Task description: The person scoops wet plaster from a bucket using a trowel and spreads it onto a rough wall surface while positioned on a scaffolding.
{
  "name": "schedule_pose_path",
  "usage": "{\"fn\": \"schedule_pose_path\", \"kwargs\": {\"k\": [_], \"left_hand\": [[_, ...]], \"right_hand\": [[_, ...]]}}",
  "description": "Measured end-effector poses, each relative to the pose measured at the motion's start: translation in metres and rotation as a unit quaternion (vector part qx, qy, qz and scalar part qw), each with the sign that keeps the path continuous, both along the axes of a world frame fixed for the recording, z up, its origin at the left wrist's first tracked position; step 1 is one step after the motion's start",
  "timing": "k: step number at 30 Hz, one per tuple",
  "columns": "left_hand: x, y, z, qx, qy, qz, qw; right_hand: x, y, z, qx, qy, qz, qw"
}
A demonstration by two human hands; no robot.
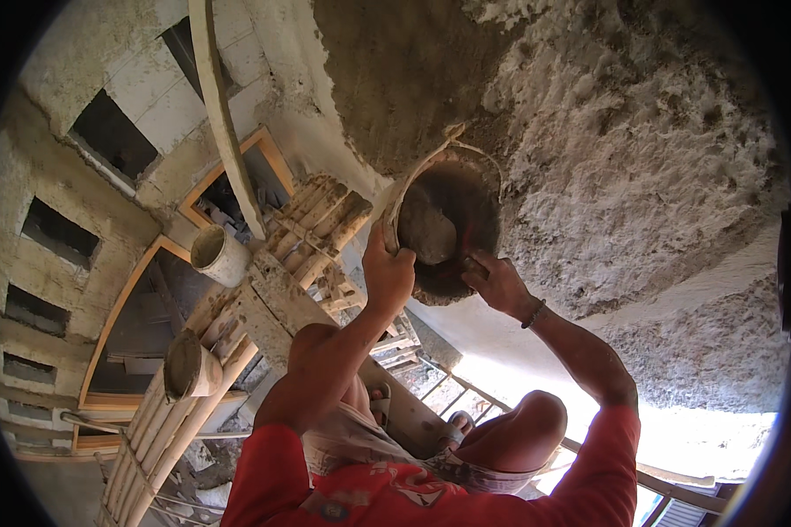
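A mud-crusted bucket (402, 195) is tipped with its mouth toward me, close against the plastered wall. Inside it lies a grey lump of wet mortar (429, 233). The fingers of my left hand (388, 270) are closed on the bucket's rim at the left. At the lower right of the mouth is my right hand (499, 285), its fingers curled and partly inside the bucket. A dim reddish streak shows in the shadow by those fingertips; what they grip cannot be made out. A dark patch of smooth mortar (404, 79) covers the wall above the bucket.
Rough, lumpy plaster (642, 158) covers the wall to the right. On the left, a pale bucket (221, 256) and another mortar-stained bucket (192, 367) stand on bamboo scaffolding (154, 430). A long curved pole (221, 114) rises nearby. Below my legs runs a plank (413, 422).
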State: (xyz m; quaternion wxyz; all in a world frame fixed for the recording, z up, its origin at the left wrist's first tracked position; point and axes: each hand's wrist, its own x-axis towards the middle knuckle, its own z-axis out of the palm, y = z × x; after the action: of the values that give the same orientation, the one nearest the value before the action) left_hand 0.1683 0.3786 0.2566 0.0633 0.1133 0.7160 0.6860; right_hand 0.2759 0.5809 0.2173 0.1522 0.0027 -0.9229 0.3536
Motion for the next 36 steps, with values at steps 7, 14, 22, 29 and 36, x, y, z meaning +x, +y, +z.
{"fn": "schedule_pose_path", "kwargs": {"k": [7, 14, 22, 29, 36], "left_hand": [[-0.023, -0.017, -0.010, 0.143, -0.077, 0.021, 0.987], [-0.042, -0.065, -0.023, 0.158, -0.137, 0.068, 0.976], [-0.043, -0.096, -0.010, 0.116, -0.124, 0.088, 0.982], [-0.033, -0.095, -0.009, 0.075, -0.110, 0.076, 0.988], [-0.020, -0.057, -0.003, 0.112, -0.021, 0.039, 0.993]], "right_hand": [[0.006, 0.008, 0.076, -0.001, -0.083, 0.011, 0.997], [0.017, -0.011, 0.215, 0.003, -0.156, 0.112, 0.981], [-0.015, 0.048, 0.197, -0.163, -0.182, 0.146, 0.959], [0.017, 0.128, 0.262, 0.065, 0.066, -0.156, 0.983], [0.043, 0.048, 0.165, -0.160, -0.315, -0.032, 0.935]]}}
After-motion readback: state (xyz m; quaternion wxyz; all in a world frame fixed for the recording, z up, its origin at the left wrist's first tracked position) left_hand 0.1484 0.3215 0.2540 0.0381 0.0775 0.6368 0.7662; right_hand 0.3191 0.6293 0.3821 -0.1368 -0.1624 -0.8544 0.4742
